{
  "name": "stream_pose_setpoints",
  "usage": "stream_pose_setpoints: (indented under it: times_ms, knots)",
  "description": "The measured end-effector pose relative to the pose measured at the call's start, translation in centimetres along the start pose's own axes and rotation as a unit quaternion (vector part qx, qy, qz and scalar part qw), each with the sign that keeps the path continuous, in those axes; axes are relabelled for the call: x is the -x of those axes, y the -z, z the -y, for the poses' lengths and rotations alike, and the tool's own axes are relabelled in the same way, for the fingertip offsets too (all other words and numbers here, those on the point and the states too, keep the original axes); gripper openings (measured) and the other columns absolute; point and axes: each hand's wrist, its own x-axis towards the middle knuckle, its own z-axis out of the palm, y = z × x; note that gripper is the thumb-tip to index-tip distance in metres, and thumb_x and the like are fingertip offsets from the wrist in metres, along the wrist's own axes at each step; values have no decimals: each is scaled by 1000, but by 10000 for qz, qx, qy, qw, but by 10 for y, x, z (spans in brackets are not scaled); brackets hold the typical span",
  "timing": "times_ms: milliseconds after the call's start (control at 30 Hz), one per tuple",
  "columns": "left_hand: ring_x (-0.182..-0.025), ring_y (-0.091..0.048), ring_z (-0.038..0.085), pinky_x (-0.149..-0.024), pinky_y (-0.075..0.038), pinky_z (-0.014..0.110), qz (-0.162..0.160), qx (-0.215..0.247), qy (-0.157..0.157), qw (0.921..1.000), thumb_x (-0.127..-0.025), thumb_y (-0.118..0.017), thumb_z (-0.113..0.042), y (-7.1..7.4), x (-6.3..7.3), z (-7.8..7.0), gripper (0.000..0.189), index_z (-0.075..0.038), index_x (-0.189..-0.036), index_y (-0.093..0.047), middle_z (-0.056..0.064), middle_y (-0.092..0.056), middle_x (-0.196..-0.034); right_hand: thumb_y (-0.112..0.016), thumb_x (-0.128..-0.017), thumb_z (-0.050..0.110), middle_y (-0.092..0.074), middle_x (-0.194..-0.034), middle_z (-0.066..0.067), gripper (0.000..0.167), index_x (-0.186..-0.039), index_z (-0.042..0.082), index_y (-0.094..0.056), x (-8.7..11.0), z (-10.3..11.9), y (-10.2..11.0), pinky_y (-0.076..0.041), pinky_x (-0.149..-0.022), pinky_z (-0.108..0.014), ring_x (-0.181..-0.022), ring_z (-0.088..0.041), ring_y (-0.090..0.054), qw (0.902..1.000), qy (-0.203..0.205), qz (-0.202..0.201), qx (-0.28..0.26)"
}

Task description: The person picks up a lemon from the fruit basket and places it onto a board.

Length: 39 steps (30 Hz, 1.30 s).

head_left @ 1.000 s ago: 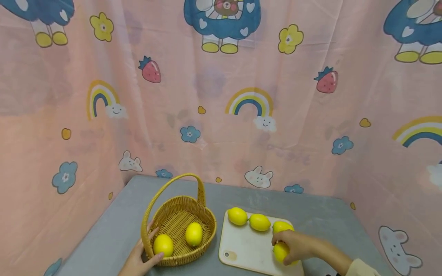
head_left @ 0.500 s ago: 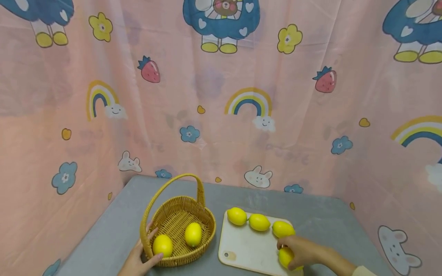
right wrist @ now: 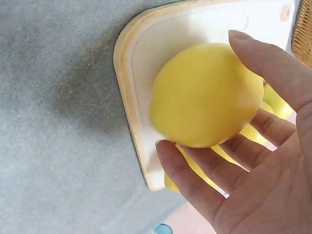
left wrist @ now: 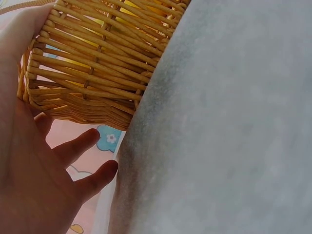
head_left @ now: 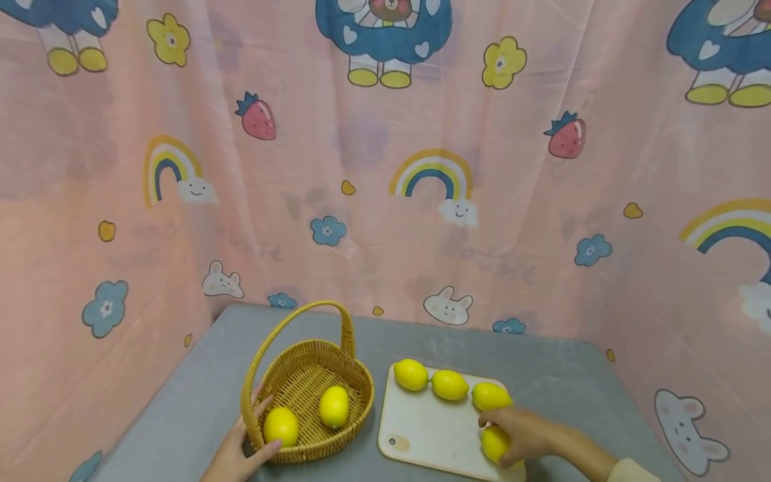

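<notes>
A wicker basket with a tall arched handle stands on the left, with two lemons inside, one lemon near the front left and another lemon to its right. My left hand holds the basket's left side, thumb over the rim; in the left wrist view two of its fingers extend below the basket. On a white board, my right hand grips a lemon between thumb and fingers, close to the board's right edge. The hand partly hides this lemon in the head view.
Three lemons line the board's back edge: a left one, a middle one and a right one just behind my right hand. A grey cloth covers the table. A pink patterned curtain encloses the back and sides.
My right hand and its lemon have shifted slightly right and toward me, away from the back row of lemons. The left hand and basket stay in place; the head view tilts a little.
</notes>
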Motion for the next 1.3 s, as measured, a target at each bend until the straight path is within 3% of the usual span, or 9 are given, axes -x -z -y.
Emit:
stream_pose_setpoints:
  times_ms: [167,233,333,533,700,833,967,1133,1300]
  knots:
    - [-144,-15,53,-98,-29,78,-74,-43,-122,9999,-93,-71,-31,1,0,1,74,-4,-154,-37,18,-11,-165,-83,-82,32,-63,-116,2,51,-125,18,-61,14,62,24,-55,-81,-42,-100,-16,-60,10000,38,-66,1]
    - [-144,-16,53,-99,-29,78,-103,-45,-161,9998,-93,-72,-31,1,0,2,75,-4,-154,-37,17,-12,-165,-85,-80,34,-63,-115,4,52,-124,19,-61,16,76,31,-55,-82,-43,-100,-14,-60,10000,-26,-28,42]
    - [-144,-15,53,-98,-29,78,-124,-69,-205,9997,-93,-72,-30,1,1,2,74,-3,-153,-37,18,-12,-165,-85,-79,35,-63,-115,6,52,-123,21,-62,15,73,30,-54,-83,-44,-99,-14,-59,9999,-155,-28,-51]
    - [-144,-18,52,-98,-31,77,-103,-128,-176,9997,-93,-71,-32,2,0,1,74,-3,-153,-38,17,-13,-165,-86,-73,49,-61,-115,17,59,-123,30,-61,0,15,11,-54,-79,-33,-99,-5,-58,10000,-61,-28,-7]
    - [-145,-17,51,-100,-29,77,-112,-37,-130,9998,-93,-71,-33,2,0,-1,74,-5,-153,-38,16,-13,-165,-83,-82,38,-62,-116,7,55,-128,20,-60,-2,30,17,-54,-77,-36,-99,-11,-59,9998,179,-21,50]
    - [-145,-16,49,-100,-28,77,-142,-74,-164,9997,-93,-72,-33,2,-1,-1,74,-6,-153,-39,15,-14,-165,-80,-84,44,-61,-119,6,57,-131,21,-58,-6,39,23,-55,-75,-34,-101,-10,-59,9991,411,-64,59]
    - [-146,-13,49,-101,-27,77,-77,-56,-110,9999,-93,-71,-33,1,-1,-1,75,-4,-153,-38,14,-12,-165,-78,-86,44,-63,-119,3,54,-128,17,-60,-9,89,43,-56,-74,-32,-100,-13,-61,9959,782,-377,255]
    - [-146,-11,49,-101,-26,77,-55,13,-59,10000,-93,-71,-32,1,1,-1,75,-2,-153,-38,16,-12,-165,-81,-85,26,-67,-116,-7,46,-122,4,-66,-16,200,78,-56,-84,-37,-101,-23,-63,9972,277,-606,351]
    - [-146,-12,49,-101,-27,77,-56,25,-21,10000,-93,-71,-32,0,2,0,75,-2,-153,-38,16,-12,-165,-78,-88,18,-67,-120,-5,37,-122,6,-69,-51,249,89,-53,-95,-39,-112,-20,-62,9943,357,-677,737]
